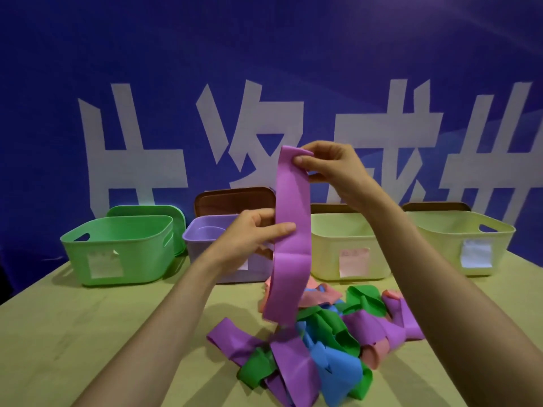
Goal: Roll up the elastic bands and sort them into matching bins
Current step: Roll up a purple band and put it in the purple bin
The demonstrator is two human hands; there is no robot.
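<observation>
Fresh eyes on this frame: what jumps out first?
The purple band hangs upright at centre, its top pinched by the right hand, its middle held by the left hand. Under it lies a pile of purple, green, blue and pink bands. Behind stand a green bin, a lilac bin and two pale yellow bins.
</observation>
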